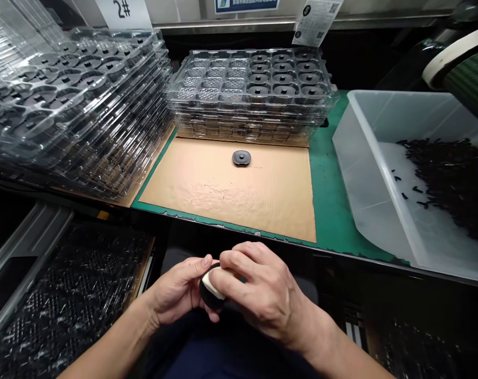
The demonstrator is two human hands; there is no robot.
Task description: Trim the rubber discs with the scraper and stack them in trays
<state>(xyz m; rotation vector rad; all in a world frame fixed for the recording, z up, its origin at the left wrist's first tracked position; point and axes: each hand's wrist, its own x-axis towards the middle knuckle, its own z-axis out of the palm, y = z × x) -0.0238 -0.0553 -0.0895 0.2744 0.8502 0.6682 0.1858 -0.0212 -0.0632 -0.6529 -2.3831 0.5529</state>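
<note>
Below the table's front edge, my left hand (pixel 183 289) grips a black rounded part (pixel 212 301) between thumb and fingers. My right hand (pixel 258 289) pinches a small off-white pad (pixel 210 284) and presses it against that part's face. What the pad is made of I cannot tell. My right fingers cover some of both things. Beyond my hands, a single dark oval part (pixel 241 157) with a small raised knob lies on the cardboard sheet (pixel 223 210).
Clear plastic trays (pixel 247 116) stand stacked at the back, the top one partly filled with dark parts. A taller tray stack (pixel 85 116) rises at left. A translucent bin (pixel 385 210) with small black pieces (pixel 452 179) sits at right on the green tabletop (pixel 328 179).
</note>
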